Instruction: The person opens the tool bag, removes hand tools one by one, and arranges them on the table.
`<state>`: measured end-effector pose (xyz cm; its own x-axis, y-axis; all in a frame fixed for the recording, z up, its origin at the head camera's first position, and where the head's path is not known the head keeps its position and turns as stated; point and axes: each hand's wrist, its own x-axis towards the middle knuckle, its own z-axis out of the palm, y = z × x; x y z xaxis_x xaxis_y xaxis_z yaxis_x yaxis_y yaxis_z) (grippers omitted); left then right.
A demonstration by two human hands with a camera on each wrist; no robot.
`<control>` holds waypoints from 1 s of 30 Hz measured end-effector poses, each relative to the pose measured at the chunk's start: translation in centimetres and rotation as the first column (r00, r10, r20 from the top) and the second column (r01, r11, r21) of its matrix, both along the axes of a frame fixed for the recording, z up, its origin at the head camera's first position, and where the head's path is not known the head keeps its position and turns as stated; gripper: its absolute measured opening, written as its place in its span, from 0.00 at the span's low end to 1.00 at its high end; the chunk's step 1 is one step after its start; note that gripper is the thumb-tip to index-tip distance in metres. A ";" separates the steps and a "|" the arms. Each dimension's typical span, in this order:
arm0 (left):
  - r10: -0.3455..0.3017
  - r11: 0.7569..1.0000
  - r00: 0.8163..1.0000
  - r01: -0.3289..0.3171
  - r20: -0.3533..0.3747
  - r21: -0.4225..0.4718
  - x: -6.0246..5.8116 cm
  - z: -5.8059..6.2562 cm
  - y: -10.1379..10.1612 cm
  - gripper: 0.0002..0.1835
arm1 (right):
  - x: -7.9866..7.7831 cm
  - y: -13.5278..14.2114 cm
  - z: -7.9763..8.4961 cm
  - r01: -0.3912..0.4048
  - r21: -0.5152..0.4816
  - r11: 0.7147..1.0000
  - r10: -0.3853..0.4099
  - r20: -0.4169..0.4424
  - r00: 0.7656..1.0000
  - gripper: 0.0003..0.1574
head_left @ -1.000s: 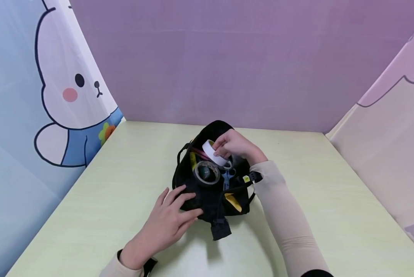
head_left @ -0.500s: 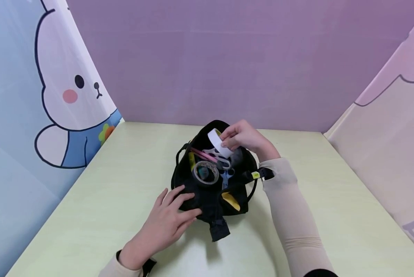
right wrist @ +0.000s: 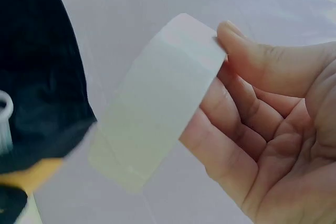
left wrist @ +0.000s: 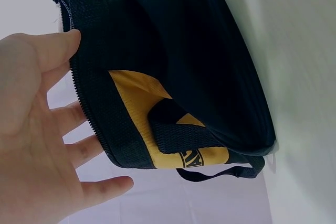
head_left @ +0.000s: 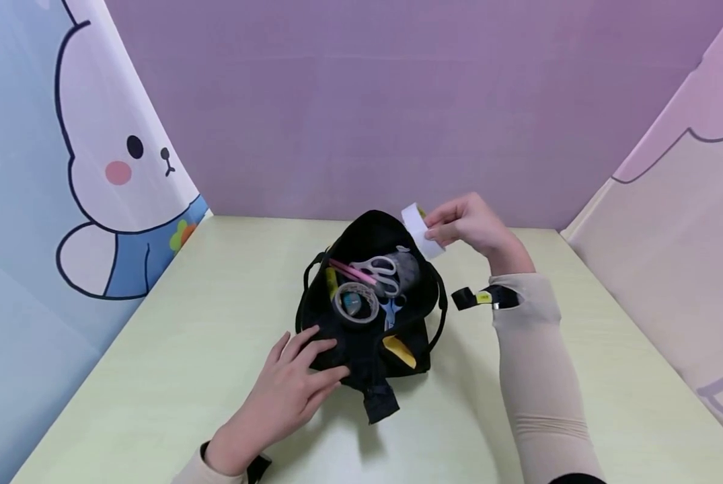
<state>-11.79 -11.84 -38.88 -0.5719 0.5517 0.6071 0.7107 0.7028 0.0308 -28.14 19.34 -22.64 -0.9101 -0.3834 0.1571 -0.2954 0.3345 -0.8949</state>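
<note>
In the head view, my right hand pinches a roll of white tape between thumb and fingers, raised beside the back right rim of a black tool bag. The roll hangs tilted in the right wrist view. My left hand holds the bag's near zippered rim, its thumb on the outer side and fingers behind the zipper. Inside the bag lie a grey tape roll, white-handled scissors, blue-handled scissors and a pink stick-like item.
The bag stands on a pale yellow-green table. A purple backdrop rises behind it, with a cartoon-printed cloth on the left. A loose black strap hangs at the bag's front.
My right hand has lifted the white tape roll out of the bag and carried it right and back, uncovering the scissors. My left hand has stayed at the near rim.
</note>
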 end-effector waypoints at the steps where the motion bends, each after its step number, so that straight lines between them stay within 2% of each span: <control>1: 0.000 1.000 1.000 0.000 0.002 0.001 0.0 0.0 0.0 0.33 | 0.0 0.3 0.1 0.016 0.007 1.000 -0.016 -0.004 1.000 0.15; 6: 0.001 1.000 1.000 -0.001 0.005 0.006 0.1 -0.1 -0.1 0.32 | -0.4 2.1 -0.1 0.093 0.037 0.995 -0.092 -0.013 0.996 0.16; 14: 0.006 1.000 1.000 -0.006 0.021 0.004 0.2 0.0 -0.4 0.33 | -1.5 4.5 -1.4 0.182 0.051 0.982 -0.182 0.008 0.983 0.16; 17: 0.008 1.000 1.000 -0.008 0.025 0.003 0.2 0.0 -0.5 0.33 | -2.0 5.2 -2.2 0.218 0.065 0.974 -0.220 0.023 0.975 0.14; 23: 0.005 1.000 1.000 -0.006 0.017 0.014 0.4 -0.1 -0.4 0.32 | -3.0 6.4 -3.9 0.265 0.119 0.957 -0.271 0.036 0.962 0.19; 30: 0.001 1.000 1.000 -0.001 0.016 0.014 0.5 0.0 -0.3 0.31 | -4.0 7.6 -6.3 0.320 0.099 0.942 -0.327 0.074 0.942 0.17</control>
<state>-11.30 -12.12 -38.91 -0.5819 0.5428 0.6056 0.7095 0.7028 0.0518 -32.17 26.92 -28.95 -0.9960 -0.0743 0.0503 -0.0796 0.4743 -0.8768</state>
